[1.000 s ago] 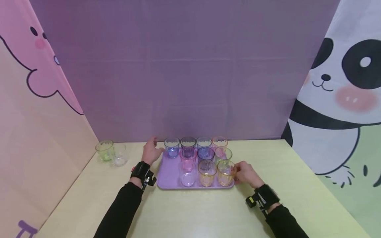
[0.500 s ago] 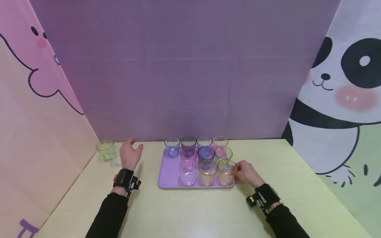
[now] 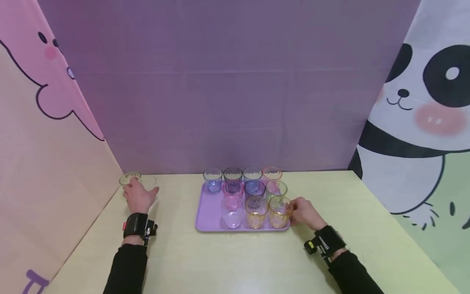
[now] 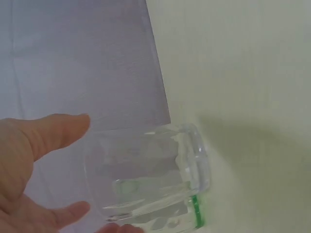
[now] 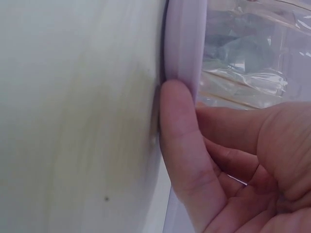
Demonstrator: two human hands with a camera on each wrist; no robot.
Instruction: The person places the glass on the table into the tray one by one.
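Observation:
My left hand (image 3: 138, 196) is at a clear glass (image 4: 141, 160) on the table's far left. In the left wrist view the thumb and fingers are spread around the glass's rim end. Right beside it stands a green glass (image 3: 126, 177), partly hidden behind the hand. My right hand (image 3: 306, 214) pinches the right front edge of a purple tray (image 3: 209, 210); in the right wrist view a digit lies along the tray's rim (image 5: 184, 43). Rows of coloured glasses stand on the tray, with a yellow glass (image 3: 278, 218) closest to the right hand.
The tray bears a blue glass (image 3: 213, 180) at its back left and a clear glass (image 3: 232, 218) at the front. A purple backdrop (image 3: 235, 102) rises behind the table (image 3: 220, 261). Printed side panels stand left and right, one with a panda (image 3: 404, 175).
My left hand has moved left from the tray's left side to the clear glass at the far left. The right hand and tray have stayed in place.

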